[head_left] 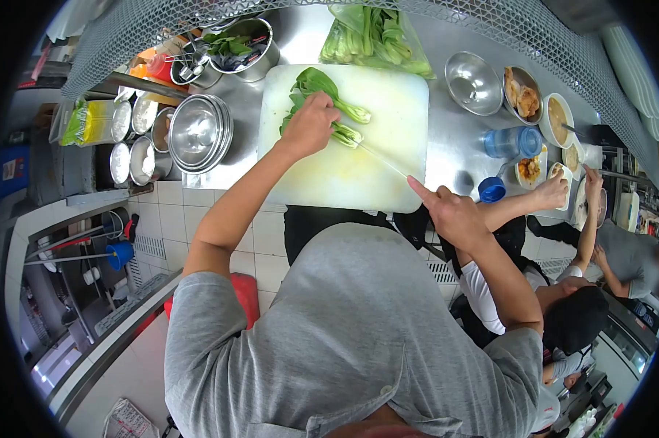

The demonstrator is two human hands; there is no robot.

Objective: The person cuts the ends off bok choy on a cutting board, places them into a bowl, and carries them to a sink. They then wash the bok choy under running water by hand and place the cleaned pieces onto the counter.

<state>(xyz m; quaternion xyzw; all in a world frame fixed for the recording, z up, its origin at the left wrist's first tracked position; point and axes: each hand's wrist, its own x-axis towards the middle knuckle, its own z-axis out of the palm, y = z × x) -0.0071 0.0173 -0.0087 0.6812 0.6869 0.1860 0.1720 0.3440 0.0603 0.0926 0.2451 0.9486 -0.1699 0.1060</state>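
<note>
On the white cutting board [322, 179] lie green bok choy [317, 84] pieces, their pale stem ends toward the right. My left hand [311, 128] is closed over the bok choy, pressing it down, and hides part of the leaves. A thin knife [384, 162] runs from the stem end of the nearer piece to my right hand [450, 213]. That hand grips the knife at the board's right edge, index finger stretched along it. The handle is hidden in my palm.
A bag of bok choy [377, 44] lies behind the board. Stacked steel bowls [200, 133] and a steel pot [256, 62] stand left. To the right are an empty steel bowl [474, 82], a blue bottle [512, 142], food bowls and co-workers' hands.
</note>
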